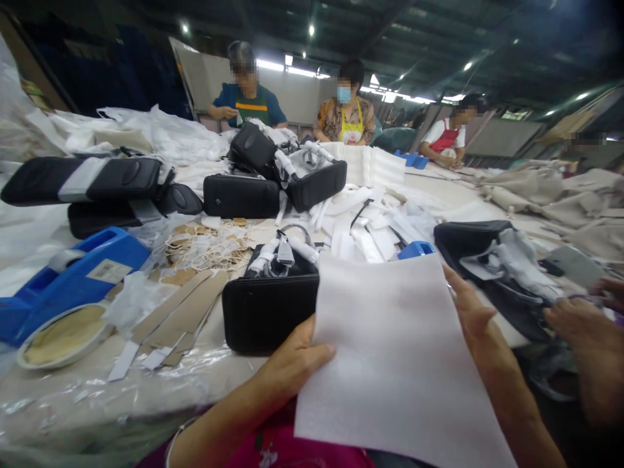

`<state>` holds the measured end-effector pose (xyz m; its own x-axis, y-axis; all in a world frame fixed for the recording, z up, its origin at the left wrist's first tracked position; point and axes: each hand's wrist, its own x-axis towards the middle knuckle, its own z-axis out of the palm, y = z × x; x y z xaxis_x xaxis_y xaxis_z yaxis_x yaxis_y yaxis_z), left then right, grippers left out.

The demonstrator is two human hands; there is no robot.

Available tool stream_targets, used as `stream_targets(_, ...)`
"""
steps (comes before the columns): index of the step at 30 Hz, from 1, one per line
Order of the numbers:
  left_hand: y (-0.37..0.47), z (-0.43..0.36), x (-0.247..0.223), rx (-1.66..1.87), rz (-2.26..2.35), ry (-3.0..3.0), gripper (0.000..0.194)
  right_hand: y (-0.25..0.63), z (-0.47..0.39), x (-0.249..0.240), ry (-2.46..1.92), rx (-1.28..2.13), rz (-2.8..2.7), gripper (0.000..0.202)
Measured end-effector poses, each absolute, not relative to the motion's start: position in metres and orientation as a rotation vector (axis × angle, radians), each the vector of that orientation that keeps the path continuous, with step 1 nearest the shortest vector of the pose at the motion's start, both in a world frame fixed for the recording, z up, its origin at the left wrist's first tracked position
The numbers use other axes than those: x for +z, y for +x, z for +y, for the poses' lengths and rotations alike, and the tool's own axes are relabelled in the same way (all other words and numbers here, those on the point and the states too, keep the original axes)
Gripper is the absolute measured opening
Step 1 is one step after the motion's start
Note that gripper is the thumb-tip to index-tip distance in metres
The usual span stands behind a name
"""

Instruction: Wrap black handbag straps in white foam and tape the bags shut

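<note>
A white sheet of thin packing foam (385, 357) stands tilted in front of me. My left hand (303, 354) pinches its left edge, thumb on the near face and fingers behind. At the upper right edge, my right hand (468, 302) holds the sheet, its fingers partly hidden behind it. Just behind the foam sits a black handbag (270, 315), its lower right part covered by the sheet. White wrapping surrounds the handle and metal fittings on top of that bag.
A blue tape dispenser (102, 266) and a bowl of yellowish paste (65, 335) stand left, beside cardboard strips (180, 312). More black bags (241, 195) and foam scraps (365, 227) lie behind. At right, a co-worker's hands (580, 331) work near another bag (468, 247). Several people work opposite.
</note>
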<state>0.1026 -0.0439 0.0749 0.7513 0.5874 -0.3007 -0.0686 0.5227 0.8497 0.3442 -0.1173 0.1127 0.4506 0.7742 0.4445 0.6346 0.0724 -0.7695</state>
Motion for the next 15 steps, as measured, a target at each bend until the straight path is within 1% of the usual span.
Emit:
stream_targets(1, 0.101, -0.043, 0.074, 0.422, 0.618, 0.947, 0.051, 0.347, -0.118, 0.121, -1.594, 0.151, -1.246, 0.068)
stream_targets(2, 0.1, -0.043, 0.072, 0.423, 0.616, 0.95, 0.05, 0.349, -0.118, 0.129, -1.587, 0.108, -1.269, 0.066)
stream_targets(4, 0.099, -0.044, 0.071, 0.415, 0.601, 0.956, 0.048, 0.351, -0.117, 0.143, -1.654, -0.067, -1.409, 0.07)
stream_targets(6, 0.099, -0.046, 0.071, 0.385, 0.567, 0.941, 0.047, 0.35, -0.112, 0.148, -1.731, -0.187, -1.623, 0.068)
stream_targets(9, 0.101, -0.049, 0.073, 0.357, 0.507, 0.891, 0.048, 0.345, -0.101, 0.138, -1.721, -0.058, -1.867, 0.064)
stream_targets(10, 0.101, -0.049, 0.075, 0.365, 0.504, 0.872, 0.049, 0.343, -0.098, 0.133, -1.7, -0.021, -1.908, 0.059)
stream_targets(13, 0.102, -0.045, 0.081, 0.404, 0.563, 0.809, 0.051, 0.334, -0.098, 0.124, -1.612, 0.033, -2.016, 0.024)
stream_targets(14, 0.103, -0.042, 0.083, 0.419, 0.587, 0.78, 0.052, 0.33, -0.101, 0.124, -1.572, 0.032, -2.055, 0.018)
stream_targets(15, 0.103, -0.04, 0.085, 0.436, 0.601, 0.751, 0.052, 0.326, -0.104, 0.126, -1.534, 0.019, -2.09, 0.016)
